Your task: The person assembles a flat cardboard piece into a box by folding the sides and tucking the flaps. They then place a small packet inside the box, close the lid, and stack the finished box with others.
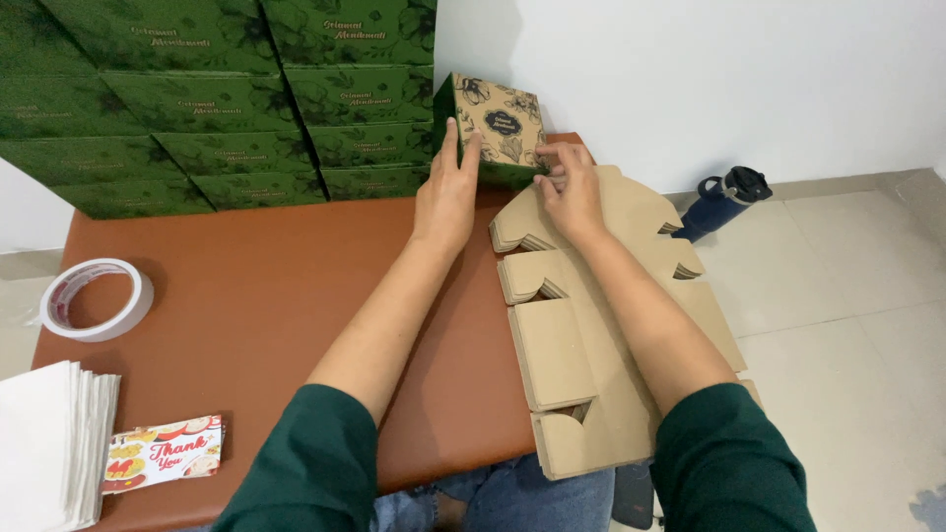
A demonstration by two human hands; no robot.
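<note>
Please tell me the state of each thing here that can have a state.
Box: assembled, closed, tilted, held by both hands at the table's far edge.
Left hand: flat against the box's left side.
Right hand: fingers on its lower right corner.
Flat cartons: unfolded, stacked.
Green boxes: closed, stacked.
Tape roll: lying flat.
Bottle: capped, on the floor.

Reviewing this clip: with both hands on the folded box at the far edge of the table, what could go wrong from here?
1. The left hand and right hand press the folded box beside the green box stack; a shove might shift that wall.
2. The flat cardboard blanks overhang the table edge; the right forearm could nudge them off, toward the dark bottle on the floor.
</note>
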